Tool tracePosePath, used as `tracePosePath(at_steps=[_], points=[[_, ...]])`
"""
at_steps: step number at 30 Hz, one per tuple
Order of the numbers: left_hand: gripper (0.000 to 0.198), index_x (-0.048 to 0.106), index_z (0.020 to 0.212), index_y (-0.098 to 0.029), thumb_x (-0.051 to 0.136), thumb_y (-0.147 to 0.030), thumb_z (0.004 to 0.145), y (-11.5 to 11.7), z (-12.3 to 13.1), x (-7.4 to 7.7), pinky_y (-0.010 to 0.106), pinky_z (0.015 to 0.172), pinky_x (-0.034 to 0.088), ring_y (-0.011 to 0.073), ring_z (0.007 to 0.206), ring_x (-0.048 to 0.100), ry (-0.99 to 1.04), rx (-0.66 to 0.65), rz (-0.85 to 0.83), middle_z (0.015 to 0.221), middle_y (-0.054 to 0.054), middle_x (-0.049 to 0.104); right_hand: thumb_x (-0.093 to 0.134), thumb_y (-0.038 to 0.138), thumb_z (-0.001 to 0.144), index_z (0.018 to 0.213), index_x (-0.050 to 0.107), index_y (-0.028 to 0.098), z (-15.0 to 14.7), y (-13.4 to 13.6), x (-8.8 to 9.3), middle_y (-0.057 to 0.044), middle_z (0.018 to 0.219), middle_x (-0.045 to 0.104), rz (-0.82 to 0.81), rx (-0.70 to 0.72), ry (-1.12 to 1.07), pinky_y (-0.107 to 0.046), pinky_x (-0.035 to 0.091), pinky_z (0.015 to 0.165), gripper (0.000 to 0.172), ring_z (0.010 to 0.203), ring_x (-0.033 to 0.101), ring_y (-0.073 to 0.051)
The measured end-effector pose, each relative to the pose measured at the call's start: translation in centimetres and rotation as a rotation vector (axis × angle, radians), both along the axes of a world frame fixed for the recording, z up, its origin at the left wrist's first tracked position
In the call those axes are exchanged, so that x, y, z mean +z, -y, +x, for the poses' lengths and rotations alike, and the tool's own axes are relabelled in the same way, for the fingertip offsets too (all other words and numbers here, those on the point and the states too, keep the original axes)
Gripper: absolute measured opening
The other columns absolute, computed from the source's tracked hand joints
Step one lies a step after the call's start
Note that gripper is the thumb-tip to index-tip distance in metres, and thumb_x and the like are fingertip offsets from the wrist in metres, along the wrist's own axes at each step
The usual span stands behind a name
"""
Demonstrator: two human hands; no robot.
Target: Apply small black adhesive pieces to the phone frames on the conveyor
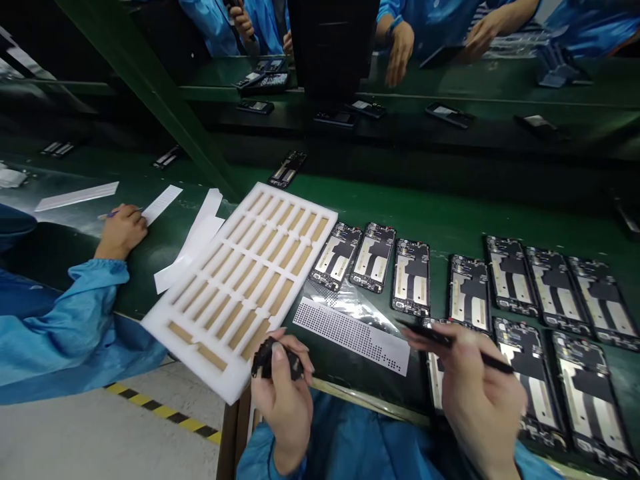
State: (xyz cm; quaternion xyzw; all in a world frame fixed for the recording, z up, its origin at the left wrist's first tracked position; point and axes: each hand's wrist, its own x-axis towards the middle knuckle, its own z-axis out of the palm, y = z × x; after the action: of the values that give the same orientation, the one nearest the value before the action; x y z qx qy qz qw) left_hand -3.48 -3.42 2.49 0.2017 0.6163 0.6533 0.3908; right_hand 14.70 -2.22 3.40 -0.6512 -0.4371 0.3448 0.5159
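My left hand (283, 400) is curled around a small black part (275, 360) just off the near corner of a white foam tray (240, 287), whose slots hold tan strips. My right hand (475, 393) pinches slim black tweezers (480, 350) above the open black phone housings (530, 287), which lie in rows on the green bench (400, 207). A white sheet printed with black dots (350, 337) rests on a clear plastic bag (340, 300), between my hands. The lowest housings are partly hidden by my right hand.
To the left, a co-worker's blue-sleeved hand (120, 231) holds a pen beside white paper strips (165, 203). Across a raised shelf (450, 93), more blue-sleeved people handle phones. A dark monitor (333, 40) stands there. A yellow-and-black floor stripe (160, 411) runs below the bench.
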Motion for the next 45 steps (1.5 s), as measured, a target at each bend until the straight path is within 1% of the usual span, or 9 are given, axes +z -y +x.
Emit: tracePosePath(at_steps=[2, 5, 9, 18, 32, 36, 38, 41, 45], points=[[0.022, 0.062, 0.118, -0.026, 0.056, -0.025, 0.098, -0.7, -1.3, -0.5, 0.026, 0.07, 0.056, 0.016, 0.079, 0.066, -0.462, -0.143, -0.008, 0.091, 0.002, 0.067, 0.055, 0.05, 0.1, 0.102, 0.073, 0.018, -0.6, -2.3, -1.1, -0.011, 0.092, 0.079, -0.064, 0.136, -0.052, -0.039, 0.064, 0.076, 0.037, 0.078, 0.078, -0.026], [0.046, 0.06, 0.134, -0.023, 0.047, -0.007, 0.094, -1.6, -2.3, -1.3, 0.041, 0.096, 0.055, 0.0274, 0.116, 0.063, -1.156, -0.572, -0.062, 0.129, 0.011, 0.066, 0.051, 0.053, 0.101, 0.099, 0.071, 0.019, -2.4, -4.5, -3.3, -0.01, 0.091, 0.079, -0.107, 0.309, -0.062, -0.035, 0.064, 0.071, 0.039, 0.078, 0.077, -0.024], [0.067, 0.053, 0.144, -0.018, 0.044, 0.007, 0.083, -2.2, -2.3, -1.7, 0.042, 0.087, 0.059, 0.0273, 0.106, 0.064, -1.649, -0.817, -0.179, 0.155, 0.009, 0.051, 0.048, 0.052, 0.102, 0.099, 0.07, 0.02, -3.5, -4.7, -5.3, -0.008, 0.09, 0.079, -0.116, 0.342, -0.003, -0.034, 0.063, 0.074, 0.038, 0.079, 0.076, -0.023], [0.078, 0.053, 0.146, -0.018, 0.048, 0.008, 0.073, -2.6, -2.5, -2.0, 0.04, 0.079, 0.06, 0.0267, 0.101, 0.062, -1.802, -0.973, -0.223, 0.156, 0.005, 0.05, 0.049, 0.055, 0.101, 0.1, 0.07, 0.02, -3.1, -4.6, -5.3, -0.01, 0.089, 0.08, -0.181, 0.349, -0.003, -0.034, 0.064, 0.073, 0.04, 0.08, 0.079, -0.025], [0.073, 0.054, 0.145, -0.018, 0.047, 0.007, 0.077, -2.5, -2.7, -2.4, 0.038, 0.074, 0.06, 0.0264, 0.1, 0.062, -1.837, -0.965, -0.186, 0.157, 0.005, 0.048, 0.051, 0.057, 0.1, 0.098, 0.072, 0.019, -2.8, -4.6, -5.7, -0.01, 0.088, 0.08, -0.232, 0.314, -0.005, -0.037, 0.064, 0.077, 0.043, 0.08, 0.078, -0.026], [0.07, 0.055, 0.143, -0.018, 0.045, 0.008, 0.079, -2.5, -2.7, -2.6, 0.041, 0.075, 0.06, 0.0275, 0.098, 0.064, -1.734, -0.946, -0.161, 0.155, 0.007, 0.05, 0.052, 0.056, 0.099, 0.099, 0.072, 0.02, -2.9, -4.8, -5.8, -0.01, 0.089, 0.08, -0.226, 0.337, -0.008, -0.037, 0.064, 0.077, 0.041, 0.081, 0.078, -0.026], [0.062, 0.057, 0.14, -0.019, 0.043, 0.006, 0.085, -2.4, -2.7, -2.5, 0.043, 0.084, 0.059, 0.0279, 0.105, 0.065, -1.501, -0.882, -0.133, 0.149, 0.008, 0.057, 0.053, 0.054, 0.1, 0.099, 0.073, 0.019, -2.8, -4.8, -5.3, -0.01, 0.089, 0.08, -0.218, 0.329, -0.033, -0.037, 0.064, 0.078, 0.04, 0.08, 0.078, -0.026], [0.037, 0.058, 0.132, -0.022, 0.047, -0.012, 0.098, -1.9, -2.8, -1.6, 0.036, 0.087, 0.057, 0.0239, 0.106, 0.066, -0.814, -0.638, -0.176, 0.126, 0.01, 0.07, 0.051, 0.051, 0.101, 0.099, 0.075, 0.019, -2.3, -4.2, -3.6, -0.009, 0.089, 0.08, -0.164, 0.279, -0.1, -0.035, 0.064, 0.08, 0.039, 0.08, 0.078, -0.024], [0.027, 0.058, 0.122, -0.022, 0.057, -0.034, 0.098, -1.4, -2.6, 0.2, 0.022, 0.047, 0.048, 0.015, 0.069, 0.06, 0.211, -0.618, -0.221, 0.094, 0.005, 0.066, 0.054, 0.046, 0.101, 0.085, 0.079, 0.02, -1.6, -3.1, -0.6, -0.008, 0.093, 0.079, -0.086, 0.337, -0.027, -0.026, 0.063, 0.076, 0.039, 0.083, 0.077, -0.021]])
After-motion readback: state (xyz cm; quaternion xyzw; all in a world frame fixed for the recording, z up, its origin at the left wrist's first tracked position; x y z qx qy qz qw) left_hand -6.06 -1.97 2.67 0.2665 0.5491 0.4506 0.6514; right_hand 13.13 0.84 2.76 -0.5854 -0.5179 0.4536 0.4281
